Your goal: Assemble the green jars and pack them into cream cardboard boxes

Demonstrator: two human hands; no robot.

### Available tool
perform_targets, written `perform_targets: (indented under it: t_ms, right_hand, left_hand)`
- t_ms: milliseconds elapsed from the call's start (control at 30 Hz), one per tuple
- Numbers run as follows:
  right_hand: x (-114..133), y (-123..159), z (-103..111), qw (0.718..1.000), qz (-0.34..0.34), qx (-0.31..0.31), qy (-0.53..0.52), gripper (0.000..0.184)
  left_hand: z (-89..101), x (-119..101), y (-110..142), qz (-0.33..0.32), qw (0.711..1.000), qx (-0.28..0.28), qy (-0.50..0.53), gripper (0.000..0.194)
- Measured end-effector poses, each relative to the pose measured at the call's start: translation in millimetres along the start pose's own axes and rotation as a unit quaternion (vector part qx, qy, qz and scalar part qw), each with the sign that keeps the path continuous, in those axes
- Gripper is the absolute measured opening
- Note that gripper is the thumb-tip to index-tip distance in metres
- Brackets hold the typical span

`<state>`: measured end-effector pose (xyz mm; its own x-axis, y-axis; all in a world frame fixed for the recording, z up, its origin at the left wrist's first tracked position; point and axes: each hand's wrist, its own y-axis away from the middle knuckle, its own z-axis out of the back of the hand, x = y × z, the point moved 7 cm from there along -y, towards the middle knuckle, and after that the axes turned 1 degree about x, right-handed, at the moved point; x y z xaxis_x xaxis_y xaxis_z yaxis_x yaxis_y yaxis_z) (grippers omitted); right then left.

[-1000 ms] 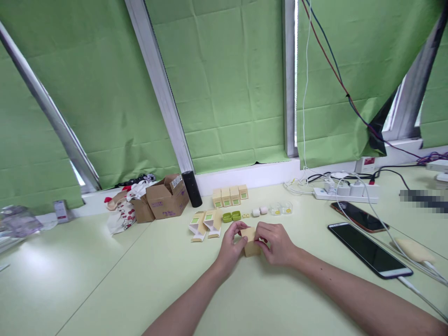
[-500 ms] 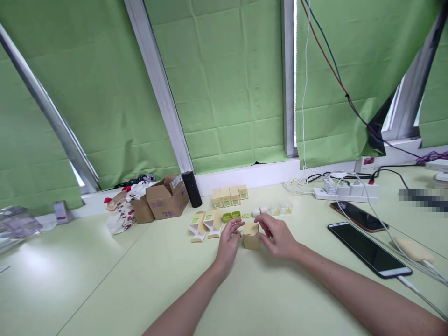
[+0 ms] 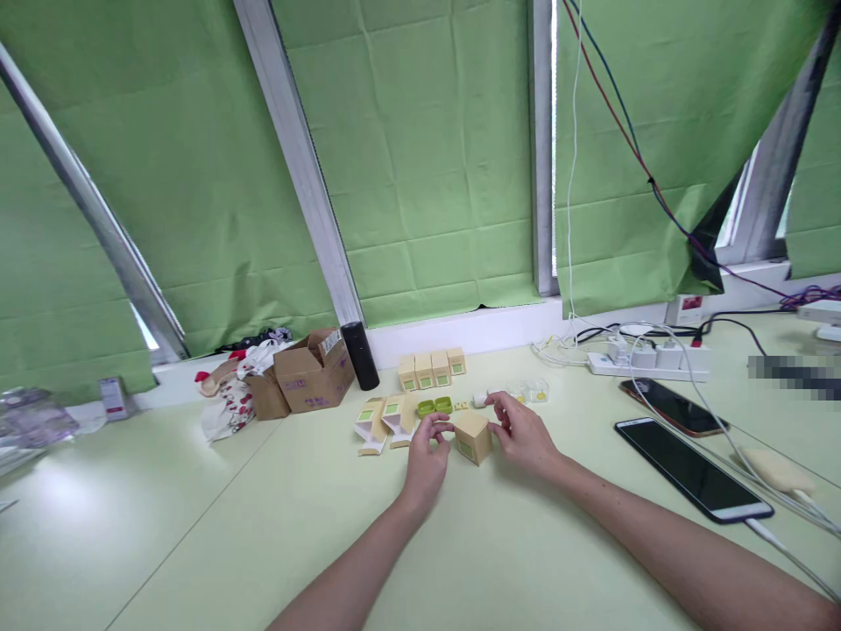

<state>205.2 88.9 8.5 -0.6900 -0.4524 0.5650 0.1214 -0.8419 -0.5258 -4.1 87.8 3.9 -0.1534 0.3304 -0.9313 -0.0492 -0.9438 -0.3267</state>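
Observation:
A small closed tan carton (image 3: 473,438) stands on the table between my hands, turned cornerwise, with a green window on its left-facing side. My left hand (image 3: 427,460) is at its left, fingers curved and apart, a fingertip at the carton's edge. At its right, my right hand (image 3: 526,436) has thumb and fingers spread, the thumb close to the corner; I cannot tell if it touches. Behind them lie two green trays (image 3: 434,406), tiny yellow pieces (image 3: 461,405), a white roll-like piece (image 3: 480,400) and clear cases (image 3: 527,391), partly hidden by my right hand.
Two open cartons (image 3: 385,422) lie to the left; several closed cartons (image 3: 430,370) stand in a row behind. A brown cardboard box (image 3: 315,372) and black cylinder (image 3: 360,355) are at the back left. Phones (image 3: 693,469), cables and a power strip (image 3: 647,361) occupy the right.
Both hands loosened from the carton, which came down onto the table. It has since been turned, bringing its green window side into sight.

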Motion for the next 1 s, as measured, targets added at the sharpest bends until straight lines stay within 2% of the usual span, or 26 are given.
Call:
perform_targets:
  t_ms: [200, 367, 500, 800, 900, 1000]
  right_hand:
    - [-11.2, -2.6, -4.5, 0.997, -0.073, 0.018, 0.011, 0.025]
    - [-14.4, -0.7, -14.8, 0.985, -0.121, 0.108, 0.054, 0.011]
    - [-13.5, 0.0, -17.4, 0.980, -0.129, 0.139, 0.062, 0.012]
    - [-13.1, 3.0, -20.9, 0.973, -0.105, 0.203, 0.030, 0.025]
    - [-13.8, 3.5, -19.0, 0.971, -0.100, 0.218, 0.011, 0.038]
    - [-12.9, 2.3, -16.2, 0.973, -0.101, 0.205, -0.037, 0.057]
  left_hand:
    - [3.4, -4.4, 3.5, 0.009, 0.999, -0.020, -0.044, 0.037]
    - [2.7, -9.1, 6.7, 0.023, 0.998, -0.023, -0.045, 0.036]
    - [8.7, -12.2, 5.9, 0.008, 0.996, -0.051, -0.067, 0.028]
    - [11.4, -11.3, 3.9, 0.015, 0.994, -0.063, -0.092, 0.017]
    - [11.6, -11.6, 4.0, 0.017, 0.993, -0.072, -0.087, 0.012]
    - [12.6, -9.1, 4.1, 0.033, 0.993, -0.078, -0.078, 0.012]
